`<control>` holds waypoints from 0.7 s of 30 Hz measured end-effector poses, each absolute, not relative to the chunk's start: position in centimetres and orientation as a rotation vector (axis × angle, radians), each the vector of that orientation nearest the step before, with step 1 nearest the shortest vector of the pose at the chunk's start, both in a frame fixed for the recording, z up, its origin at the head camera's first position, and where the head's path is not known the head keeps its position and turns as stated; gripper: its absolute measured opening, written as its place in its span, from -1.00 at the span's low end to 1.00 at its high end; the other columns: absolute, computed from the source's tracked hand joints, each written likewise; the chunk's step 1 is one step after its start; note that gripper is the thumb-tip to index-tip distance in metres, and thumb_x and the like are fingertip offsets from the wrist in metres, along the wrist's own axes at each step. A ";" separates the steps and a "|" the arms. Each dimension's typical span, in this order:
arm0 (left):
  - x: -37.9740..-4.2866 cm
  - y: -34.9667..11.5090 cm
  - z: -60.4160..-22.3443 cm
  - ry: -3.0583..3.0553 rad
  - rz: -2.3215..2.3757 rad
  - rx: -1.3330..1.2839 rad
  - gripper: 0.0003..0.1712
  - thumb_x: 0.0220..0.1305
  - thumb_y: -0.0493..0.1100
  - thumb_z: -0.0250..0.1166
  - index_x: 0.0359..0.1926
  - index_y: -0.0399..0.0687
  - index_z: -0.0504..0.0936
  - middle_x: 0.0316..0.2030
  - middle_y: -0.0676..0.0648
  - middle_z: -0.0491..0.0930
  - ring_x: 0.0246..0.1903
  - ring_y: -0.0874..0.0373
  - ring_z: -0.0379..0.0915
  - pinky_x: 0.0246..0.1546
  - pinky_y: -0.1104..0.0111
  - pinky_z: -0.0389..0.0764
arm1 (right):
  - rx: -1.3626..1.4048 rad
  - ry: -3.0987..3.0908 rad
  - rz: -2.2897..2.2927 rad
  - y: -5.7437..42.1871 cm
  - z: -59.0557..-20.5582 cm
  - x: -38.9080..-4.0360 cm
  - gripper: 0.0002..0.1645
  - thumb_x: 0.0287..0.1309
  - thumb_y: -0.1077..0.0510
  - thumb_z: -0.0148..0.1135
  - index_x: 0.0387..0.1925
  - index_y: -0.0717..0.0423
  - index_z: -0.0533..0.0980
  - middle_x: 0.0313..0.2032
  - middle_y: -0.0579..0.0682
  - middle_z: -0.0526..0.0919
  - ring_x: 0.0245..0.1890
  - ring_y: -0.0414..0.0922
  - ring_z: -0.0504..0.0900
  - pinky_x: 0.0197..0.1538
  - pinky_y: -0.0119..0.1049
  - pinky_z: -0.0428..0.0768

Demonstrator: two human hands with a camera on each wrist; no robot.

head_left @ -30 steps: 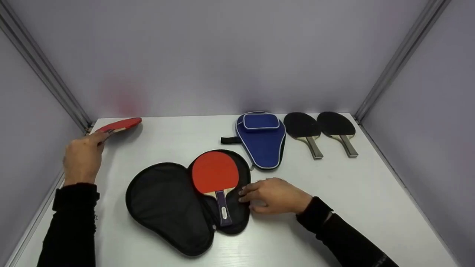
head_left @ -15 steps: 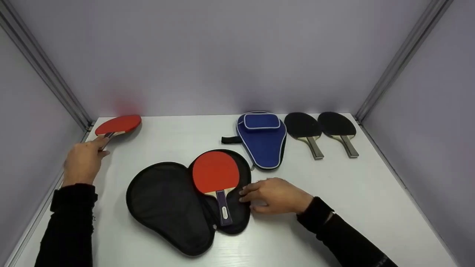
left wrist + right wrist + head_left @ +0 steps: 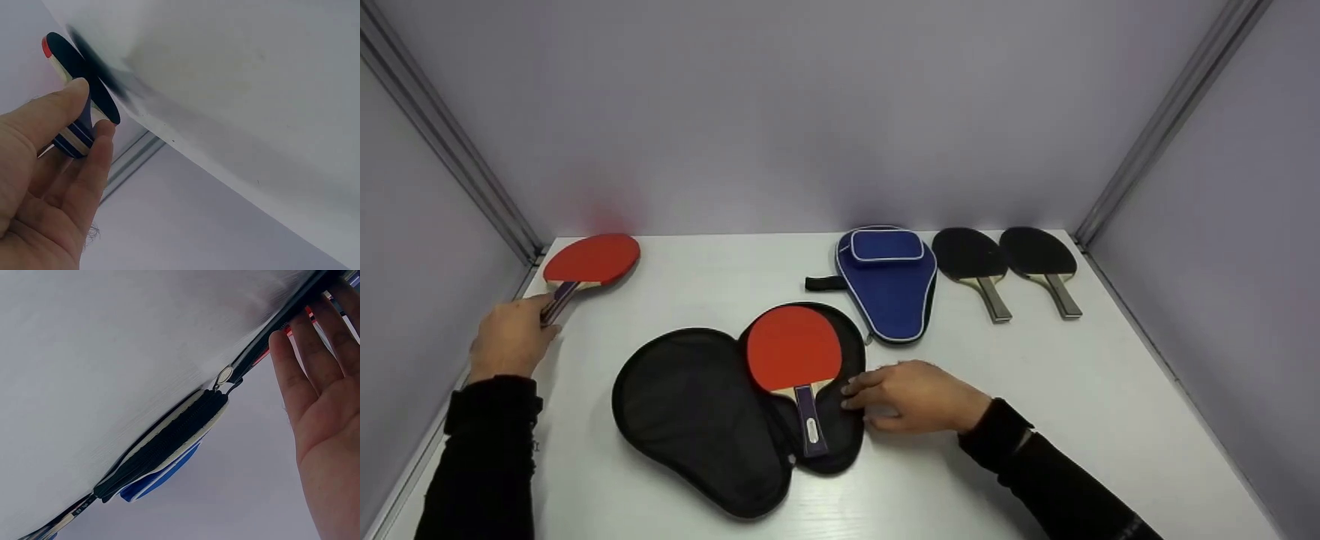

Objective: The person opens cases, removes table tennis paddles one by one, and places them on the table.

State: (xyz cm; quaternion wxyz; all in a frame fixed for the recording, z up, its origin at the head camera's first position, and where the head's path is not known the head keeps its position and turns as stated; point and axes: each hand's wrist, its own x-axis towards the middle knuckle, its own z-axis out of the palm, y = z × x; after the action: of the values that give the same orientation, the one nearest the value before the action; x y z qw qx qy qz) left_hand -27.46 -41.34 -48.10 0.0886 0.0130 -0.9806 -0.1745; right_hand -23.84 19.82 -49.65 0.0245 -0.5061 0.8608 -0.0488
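Observation:
At the back left corner of the table, my left hand (image 3: 514, 337) pinches the handle of a red table tennis bat (image 3: 594, 257). In the left wrist view, thumb and fingers hold the striped handle (image 3: 73, 143), and the bat's underside is dark. A black racket case (image 3: 690, 412) lies spread open at the middle front. Inside its right half rests a second red bat (image 3: 795, 346) with a purple handle. My right hand (image 3: 919, 397) rests at that half's right edge, fingers touching it. The right wrist view shows those fingers (image 3: 306, 354) extended, their tips partly hidden.
A blue racket case (image 3: 885, 289) with white piping and a black strap (image 3: 825, 283) lies behind the black case. Two black-faced bats (image 3: 971, 255) lie side by side at the back right. Grey walls (image 3: 840, 120) enclose the white table's back and sides.
My left hand has drawn back and slightly left with the bat. The bat's red face has turned more upward. My right hand and the cases have stayed put.

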 end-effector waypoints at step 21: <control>-26.8 -39.0 -45.4 -2.821 -0.515 -0.040 -0.40 0.63 -0.24 0.39 0.48 -0.58 0.58 0.37 -0.74 0.60 0.27 -0.73 0.64 0.19 -0.57 0.73 | -1.538 2.673 -0.144 19.8 -49.6 -23.7 -0.50 0.50 0.07 0.43 0.39 -0.21 0.83 0.44 -0.19 0.84 0.45 -0.16 0.83 0.29 -0.08 0.91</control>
State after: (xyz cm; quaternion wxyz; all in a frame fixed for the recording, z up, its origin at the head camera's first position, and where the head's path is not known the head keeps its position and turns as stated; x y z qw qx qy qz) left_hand -26.84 -38.97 -45.36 0.1362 -0.0139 -0.9745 -0.1778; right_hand -23.72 19.77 -49.55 0.0270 -0.4980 0.8655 -0.0466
